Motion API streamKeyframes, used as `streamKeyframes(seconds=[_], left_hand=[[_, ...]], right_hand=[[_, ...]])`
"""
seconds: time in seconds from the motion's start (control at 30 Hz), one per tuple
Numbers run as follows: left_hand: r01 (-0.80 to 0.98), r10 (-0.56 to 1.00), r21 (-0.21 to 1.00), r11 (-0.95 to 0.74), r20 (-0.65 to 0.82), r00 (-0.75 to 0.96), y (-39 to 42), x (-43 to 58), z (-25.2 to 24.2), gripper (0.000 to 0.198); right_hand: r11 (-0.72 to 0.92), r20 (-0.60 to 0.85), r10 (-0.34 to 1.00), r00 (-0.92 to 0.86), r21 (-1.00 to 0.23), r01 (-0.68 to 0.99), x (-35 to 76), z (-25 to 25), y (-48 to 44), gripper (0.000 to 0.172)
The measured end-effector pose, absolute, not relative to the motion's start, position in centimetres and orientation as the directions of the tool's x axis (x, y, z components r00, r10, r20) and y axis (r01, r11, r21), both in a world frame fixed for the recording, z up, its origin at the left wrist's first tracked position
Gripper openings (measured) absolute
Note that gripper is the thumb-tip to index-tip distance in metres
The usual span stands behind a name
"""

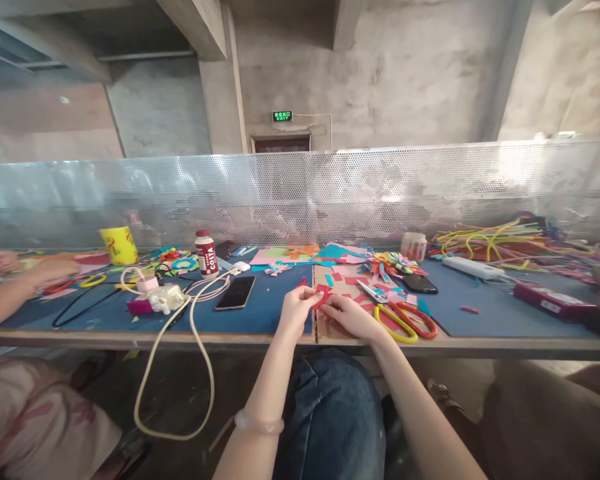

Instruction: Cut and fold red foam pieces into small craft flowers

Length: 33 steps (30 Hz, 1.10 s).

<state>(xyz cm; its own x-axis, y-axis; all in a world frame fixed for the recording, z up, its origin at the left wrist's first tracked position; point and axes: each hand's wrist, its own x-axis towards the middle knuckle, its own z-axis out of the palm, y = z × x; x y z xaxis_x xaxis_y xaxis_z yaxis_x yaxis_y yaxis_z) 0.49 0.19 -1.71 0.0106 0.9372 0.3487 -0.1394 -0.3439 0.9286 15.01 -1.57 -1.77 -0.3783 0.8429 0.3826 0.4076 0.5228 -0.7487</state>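
Note:
Between my two hands, just over the table's front edge, is a small piece of red paper (323,295). The thumb and fingers of my left hand (299,305) pinch its left side. From the right, my right hand (349,315) closes its fingertips on the lower edge of the same piece. Scissors (397,320) with one yellow and one orange handle lie right of my right hand, blades pointing away to the left. Red and blue paper scraps (353,281) are scattered on the brown board (337,330) beyond my hands.
A black phone (235,293), a beige cable (200,353) and a Costa bottle (206,255) are on the left. Paper flowers (393,265), another phone (420,283) and pipe cleaners (500,240) lie right. Other people's arms (10,300) reach in at both sides. A perforated metal screen (280,193) stands behind.

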Motion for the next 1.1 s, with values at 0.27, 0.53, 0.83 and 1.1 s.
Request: streamKeyframes(seconds=[0.27,0.53,0.83,1.1], left_hand=[[-0.221,0.940,0.919,-0.327,0.341,0.030,0.51,0.36,-1.98,0.024],[-0.217,0.941,0.923,-0.317,0.335,0.051,0.01,0.46,-1.54,0.024],[-0.214,0.929,0.938,-0.274,0.316,0.192,-0.30,0.41,-1.27,0.037],[-0.179,0.917,0.939,-0.294,0.330,0.225,-0.10,0.33,-1.51,0.038]], right_hand=[[0.524,0.397,0.845,-0.358,-0.749,0.405,15.17,-1.92,-1.70,0.023],[0.509,0.394,0.846,-0.359,-0.799,0.320,15.16,-1.79,-1.94,0.033],[0.443,0.383,0.885,-0.266,-0.867,0.226,15.40,-2.58,-1.32,0.031],[0.443,0.391,0.877,-0.279,-0.883,0.156,15.46,-2.66,-1.25,0.030]])
